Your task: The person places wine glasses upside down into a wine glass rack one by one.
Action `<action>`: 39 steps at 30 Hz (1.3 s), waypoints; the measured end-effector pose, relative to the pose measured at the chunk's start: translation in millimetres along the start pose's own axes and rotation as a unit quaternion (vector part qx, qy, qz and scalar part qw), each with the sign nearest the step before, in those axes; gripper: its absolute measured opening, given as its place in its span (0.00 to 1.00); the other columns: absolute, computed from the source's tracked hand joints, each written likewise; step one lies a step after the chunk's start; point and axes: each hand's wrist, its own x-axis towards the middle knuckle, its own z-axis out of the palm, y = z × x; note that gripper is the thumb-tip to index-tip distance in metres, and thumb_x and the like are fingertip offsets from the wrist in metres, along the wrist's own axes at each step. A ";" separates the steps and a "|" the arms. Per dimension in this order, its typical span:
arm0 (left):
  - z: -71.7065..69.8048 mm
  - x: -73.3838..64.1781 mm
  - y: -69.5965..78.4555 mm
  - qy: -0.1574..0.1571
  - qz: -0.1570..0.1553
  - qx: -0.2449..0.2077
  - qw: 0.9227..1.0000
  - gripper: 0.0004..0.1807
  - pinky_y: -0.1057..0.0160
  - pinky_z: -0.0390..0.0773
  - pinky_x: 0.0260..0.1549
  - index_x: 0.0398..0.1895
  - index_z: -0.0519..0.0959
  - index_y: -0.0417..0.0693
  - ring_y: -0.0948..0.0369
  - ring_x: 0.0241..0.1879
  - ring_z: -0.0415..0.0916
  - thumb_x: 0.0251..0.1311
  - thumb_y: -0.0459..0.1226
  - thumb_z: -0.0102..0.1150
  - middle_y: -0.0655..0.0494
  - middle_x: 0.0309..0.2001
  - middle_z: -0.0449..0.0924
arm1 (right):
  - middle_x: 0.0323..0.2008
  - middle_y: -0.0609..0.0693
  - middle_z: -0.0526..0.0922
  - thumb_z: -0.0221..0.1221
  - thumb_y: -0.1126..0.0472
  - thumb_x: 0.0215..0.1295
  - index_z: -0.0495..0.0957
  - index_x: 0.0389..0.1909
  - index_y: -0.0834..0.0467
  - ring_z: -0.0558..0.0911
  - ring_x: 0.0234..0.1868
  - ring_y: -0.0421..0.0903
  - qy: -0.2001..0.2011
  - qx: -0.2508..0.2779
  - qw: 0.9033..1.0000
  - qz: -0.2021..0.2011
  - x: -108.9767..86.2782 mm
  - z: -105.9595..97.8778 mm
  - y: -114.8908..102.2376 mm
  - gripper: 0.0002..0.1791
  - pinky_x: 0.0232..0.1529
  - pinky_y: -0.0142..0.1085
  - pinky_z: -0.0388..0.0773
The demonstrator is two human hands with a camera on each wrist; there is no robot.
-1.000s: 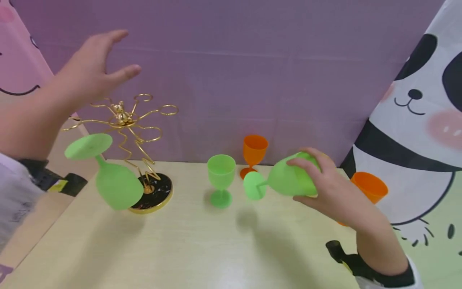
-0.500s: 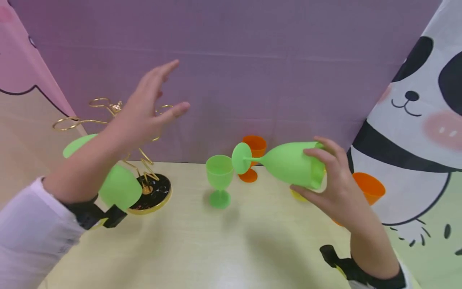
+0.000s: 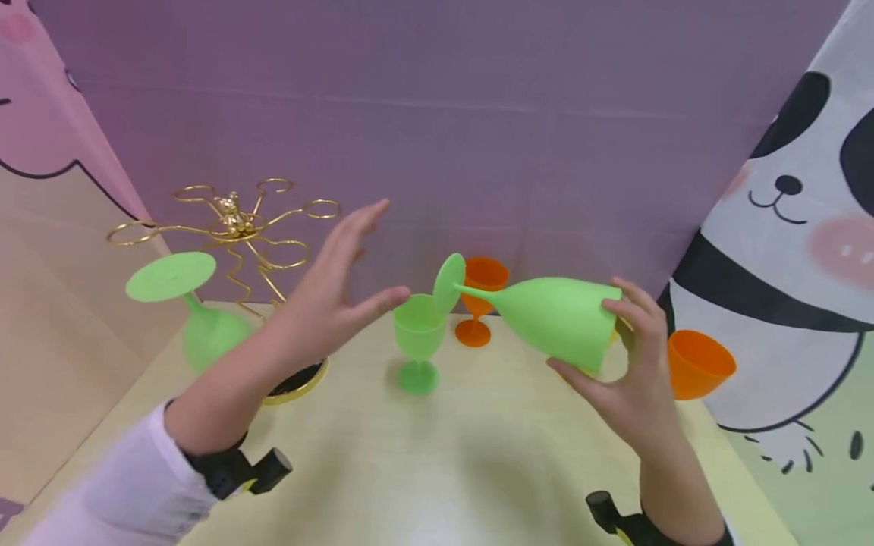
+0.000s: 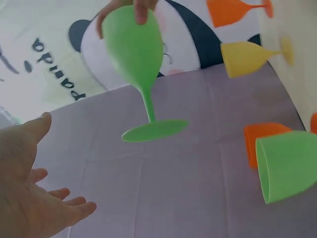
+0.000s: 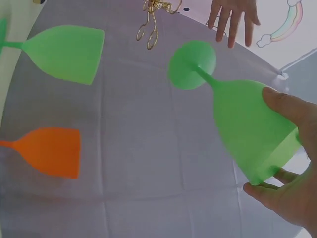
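My right hand (image 3: 638, 364) grips a green goblet (image 3: 556, 318) near its rim, thumb below and fingers above. The goblet lies sideways in the air, its round foot pointing left. My left hand (image 3: 334, 296) is held up with fingers spread, just left of that foot and apart from it; in the left wrist view a gap shows between the hand and the goblet (image 4: 133, 49). A second green goblet (image 3: 419, 341) stands upright on the table beneath. At the left, a gold wire rack (image 3: 239, 224) carries another green goblet (image 3: 212, 334), upside down, partly behind my left forearm.
An orange goblet (image 3: 476, 331) stands at the table's back, partly covered by the held goblet. Another orange goblet (image 3: 699, 368) is at the right, behind my right hand. A yellow goblet (image 4: 245, 59) shows in the left wrist view. A purple cloth (image 3: 423, 152) hangs behind the table.
My left hand has come down and right, from above the rack toward the held goblet's foot. My right hand has turned the goblet, raising its foot and swinging it left.
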 end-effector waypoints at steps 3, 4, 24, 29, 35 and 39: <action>6.7 -11.5 -7.7 0.032 -0.009 -0.040 0.999 0.49 0.53 0.59 0.71 0.77 0.47 0.51 0.56 0.73 0.50 0.57 0.33 0.66 0.55 0.76 0.45 | 0.67 0.52 0.61 0.68 0.39 0.50 0.57 0.56 0.73 0.64 0.67 0.46 0.024 0.046 0.999 0.013 -9.2 5.2 3.8 0.51 0.60 0.25 0.70; 8.5 -15.5 -10.4 0.042 -0.015 -0.054 0.998 0.49 0.53 0.59 0.71 0.77 0.47 0.51 0.55 0.73 0.50 0.57 0.33 0.66 0.55 0.76 0.45 | 0.67 0.52 0.61 0.69 0.40 0.50 0.55 0.56 0.73 0.64 0.67 0.47 0.029 0.061 0.998 0.017 -12.1 7.0 4.8 0.51 0.59 0.25 0.71; 93.5 -73.0 -59.6 0.099 -0.085 -0.350 0.928 0.52 0.64 0.60 0.68 0.77 0.42 0.48 0.45 0.73 0.50 0.59 0.45 0.66 0.48 0.77 0.42 | 0.65 0.49 0.62 0.63 0.81 0.49 0.54 0.67 0.48 0.69 0.59 0.49 0.066 0.275 0.897 0.339 -50.7 48.7 -12.2 0.48 0.49 0.29 0.80; 103.5 -76.1 -63.6 0.091 -0.077 -0.359 0.926 0.55 0.69 0.62 0.67 0.77 0.42 0.49 0.42 0.73 0.48 0.55 0.52 0.66 0.45 0.77 0.41 | 0.63 0.46 0.60 0.62 0.72 0.56 0.53 0.67 0.39 0.67 0.57 0.48 0.026 0.265 0.860 0.435 -54.5 53.5 -19.2 0.45 0.49 0.28 0.79; 111.0 -81.5 -64.2 0.078 -0.080 -0.357 0.928 0.56 0.64 0.63 0.67 0.77 0.43 0.48 0.43 0.73 0.49 0.53 0.51 0.69 0.44 0.77 0.41 | 0.63 0.47 0.58 0.61 0.65 0.62 0.55 0.67 0.38 0.67 0.59 0.48 -0.001 0.358 0.809 0.467 -59.0 61.2 -19.1 0.38 0.53 0.31 0.77; 116.6 -85.1 -62.7 0.045 -0.120 -0.333 0.934 0.56 0.48 0.65 0.66 0.77 0.43 0.48 0.41 0.72 0.53 0.52 0.48 0.70 0.42 0.76 0.46 | 0.64 0.49 0.56 0.57 0.59 0.67 0.55 0.66 0.39 0.68 0.59 0.50 -0.036 0.408 0.776 0.479 -64.7 65.6 -15.8 0.31 0.54 0.35 0.77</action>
